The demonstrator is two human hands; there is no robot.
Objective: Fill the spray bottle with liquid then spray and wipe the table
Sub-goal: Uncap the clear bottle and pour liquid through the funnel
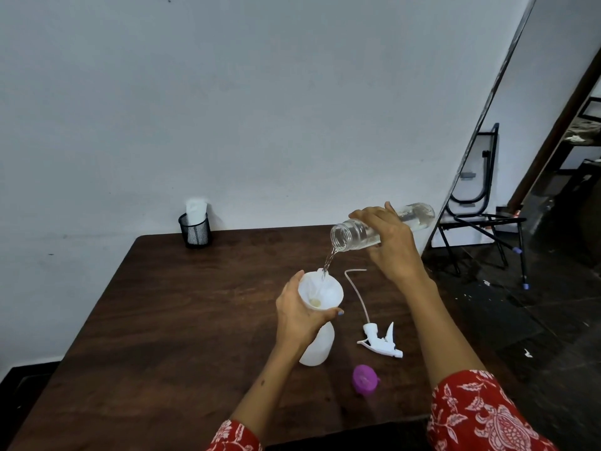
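A white spray bottle [318, 348] stands upright on the dark wooden table [169, 314] with a white funnel [325, 289] in its neck. My left hand [300, 315] grips the funnel and bottle neck. My right hand [388, 237] holds a clear water bottle [353, 234] tilted on its side, mouth to the left. A thin stream of clear liquid [328, 263] falls from it into the funnel. The white trigger head [380, 341] with its long dip tube lies on the table right of the spray bottle.
A purple cap [366, 379] lies near the front, right of the spray bottle. A black mesh holder [195, 231] with white paper stands at the table's back edge by the wall. A folded black metal frame [481, 222] stands on the dark floor to the right.
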